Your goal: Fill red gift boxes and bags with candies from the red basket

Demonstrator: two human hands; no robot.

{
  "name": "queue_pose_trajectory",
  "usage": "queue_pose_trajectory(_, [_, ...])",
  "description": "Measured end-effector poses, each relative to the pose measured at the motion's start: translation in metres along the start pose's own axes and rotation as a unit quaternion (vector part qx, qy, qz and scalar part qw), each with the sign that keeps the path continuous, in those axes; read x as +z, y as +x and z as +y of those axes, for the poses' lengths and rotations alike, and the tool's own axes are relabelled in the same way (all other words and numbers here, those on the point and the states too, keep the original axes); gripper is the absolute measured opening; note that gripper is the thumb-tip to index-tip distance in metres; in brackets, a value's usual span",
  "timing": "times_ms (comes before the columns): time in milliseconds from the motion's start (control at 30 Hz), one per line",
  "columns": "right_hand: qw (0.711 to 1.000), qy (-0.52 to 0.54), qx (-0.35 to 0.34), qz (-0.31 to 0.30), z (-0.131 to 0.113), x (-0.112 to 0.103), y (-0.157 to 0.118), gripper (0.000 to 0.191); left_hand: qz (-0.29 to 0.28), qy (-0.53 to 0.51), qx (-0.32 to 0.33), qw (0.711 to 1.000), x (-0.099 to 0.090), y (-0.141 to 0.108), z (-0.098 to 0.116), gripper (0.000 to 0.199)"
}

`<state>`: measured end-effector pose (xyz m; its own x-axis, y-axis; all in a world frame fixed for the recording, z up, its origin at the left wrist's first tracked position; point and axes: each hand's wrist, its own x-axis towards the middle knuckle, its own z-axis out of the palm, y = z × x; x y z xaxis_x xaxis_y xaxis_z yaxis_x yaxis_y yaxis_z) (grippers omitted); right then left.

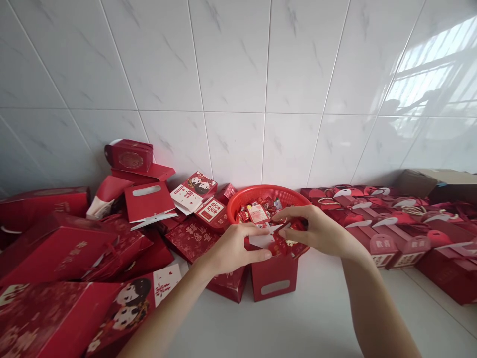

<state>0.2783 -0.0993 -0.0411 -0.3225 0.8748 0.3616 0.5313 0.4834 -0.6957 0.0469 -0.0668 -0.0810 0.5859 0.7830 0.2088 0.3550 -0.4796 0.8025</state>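
A small red gift box [276,281] with a pale oval slot in its front panel stands on the white counter in front of me. Its top is open, and shiny wrapped sweets [286,244] show at the opening. My left hand [233,248] pinches a white-backed flap [262,240] on the box's left side between thumb and fingers. From the right, my right hand [320,231] has its bent fingers closed at the top edge of the box, by another pale flap. Its fingertips are partly hidden. Right behind the box sits a red plastic basket [238,198] of wrapped sweets.
Red boxes and bags [70,248] lie heaped on the left, some flat, some tilted. Rows of closed red gift boxes [380,238] stand on the right, with a cardboard box [436,178] behind them. A tiled wall [234,139] bounds the counter [313,318] at the back.
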Motion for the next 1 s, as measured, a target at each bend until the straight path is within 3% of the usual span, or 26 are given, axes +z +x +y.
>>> queue_pose_trajectory(167, [0.995, 0.076, -0.037, 0.045, -0.01, 0.0, 0.005, 0.014, 0.001, -0.004, -0.016, 1.0, 0.001, 0.005, -0.007, 0.055])
queue_pose_trajectory(400, [0.997, 0.037, -0.025, -0.062, -0.002, 0.008, 0.01, 0.019, -0.056, -0.051, 0.018, 0.997, -0.001, 0.006, -0.003, 0.035])
queue_pose_trajectory(667, [0.999, 0.038, -0.028, -0.018, -0.005, 0.001, 0.006, 0.009, -0.035, -0.048, -0.033, 0.998, 0.001, 0.008, -0.008, 0.057])
queue_pose_trajectory(867, [0.995, 0.003, -0.032, -0.098, 0.001, 0.012, 0.01, 0.009, -0.063, -0.087, 0.012, 0.994, 0.002, 0.008, -0.004, 0.043])
queue_pose_trajectory(1000, [0.997, 0.042, -0.066, -0.004, -0.001, 0.014, 0.012, 0.015, -0.042, -0.064, -0.014, 0.997, 0.003, 0.007, -0.008, 0.052])
